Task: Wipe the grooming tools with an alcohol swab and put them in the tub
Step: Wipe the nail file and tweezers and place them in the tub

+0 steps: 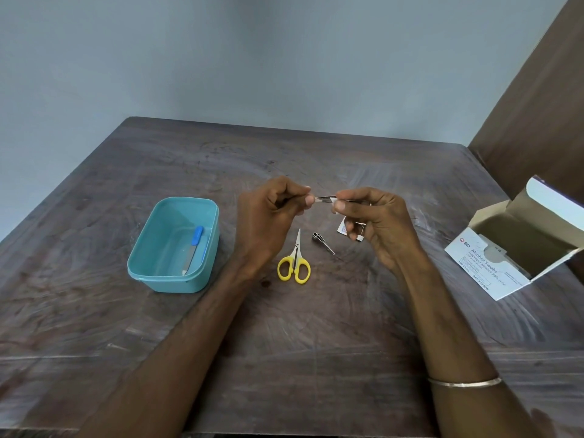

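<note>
Head view, left to right: one teal tub (202,248) holding one blue-handled nail file (193,250); left hand (268,216) and right hand (376,226) both pinching one pair of tweezers (323,199) above the tabletop (316,336), a white swab (334,201) under the right fingers; one pair of yellow scissors (294,263); one nail clipper (323,243); one open box (518,245) reading "BD Alcohol Swabs".

Counted: one tub (148,273), one file (193,249) inside it, one pair of scissors (294,262), one clipper (323,243), one tweezers (323,199), one swab box (493,273), two hands (268,216) (379,222).
</note>
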Motion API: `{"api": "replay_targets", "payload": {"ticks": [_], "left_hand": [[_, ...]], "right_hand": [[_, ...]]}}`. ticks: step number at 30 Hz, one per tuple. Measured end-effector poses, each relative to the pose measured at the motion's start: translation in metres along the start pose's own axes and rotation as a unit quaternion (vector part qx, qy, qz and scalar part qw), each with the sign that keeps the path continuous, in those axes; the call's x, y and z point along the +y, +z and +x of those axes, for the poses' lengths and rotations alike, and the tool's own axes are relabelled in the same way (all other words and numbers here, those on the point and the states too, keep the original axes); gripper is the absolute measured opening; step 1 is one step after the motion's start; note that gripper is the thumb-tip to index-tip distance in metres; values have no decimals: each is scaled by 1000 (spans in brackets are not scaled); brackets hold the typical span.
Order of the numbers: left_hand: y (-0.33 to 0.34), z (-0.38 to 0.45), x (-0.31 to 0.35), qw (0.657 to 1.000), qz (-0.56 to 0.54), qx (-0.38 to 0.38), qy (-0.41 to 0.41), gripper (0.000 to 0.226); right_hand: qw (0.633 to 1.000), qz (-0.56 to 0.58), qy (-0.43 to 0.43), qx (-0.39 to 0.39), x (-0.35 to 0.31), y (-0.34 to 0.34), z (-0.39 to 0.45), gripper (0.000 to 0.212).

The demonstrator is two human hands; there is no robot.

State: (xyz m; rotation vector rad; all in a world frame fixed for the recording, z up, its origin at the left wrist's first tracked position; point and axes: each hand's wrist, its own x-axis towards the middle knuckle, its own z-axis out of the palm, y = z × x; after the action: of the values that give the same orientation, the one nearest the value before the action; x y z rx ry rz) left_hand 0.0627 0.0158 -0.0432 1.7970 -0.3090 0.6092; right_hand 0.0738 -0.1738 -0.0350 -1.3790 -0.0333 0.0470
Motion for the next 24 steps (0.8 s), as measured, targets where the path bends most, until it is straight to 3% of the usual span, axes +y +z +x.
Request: {"api": "replay_targets", "payload": {"ticks": [9,16,20,24], "left_hand": [[0,1,-1,998,-28,4,-53,11],[-1,1,-1,999,-3,-38,-38,8],[1,0,-1,998,-17,-51,-41,7],[1,0,2,991,-71,-42,-103,8]], "right_hand": [[999,-11,-9,-47,0,-4,1,27],[1000,-17,-4,-16,1,-5,3,9],[999,-37,-10,-1,3,-3,2,14],[998,-58,-39,6,3,-5,3,18]]}}
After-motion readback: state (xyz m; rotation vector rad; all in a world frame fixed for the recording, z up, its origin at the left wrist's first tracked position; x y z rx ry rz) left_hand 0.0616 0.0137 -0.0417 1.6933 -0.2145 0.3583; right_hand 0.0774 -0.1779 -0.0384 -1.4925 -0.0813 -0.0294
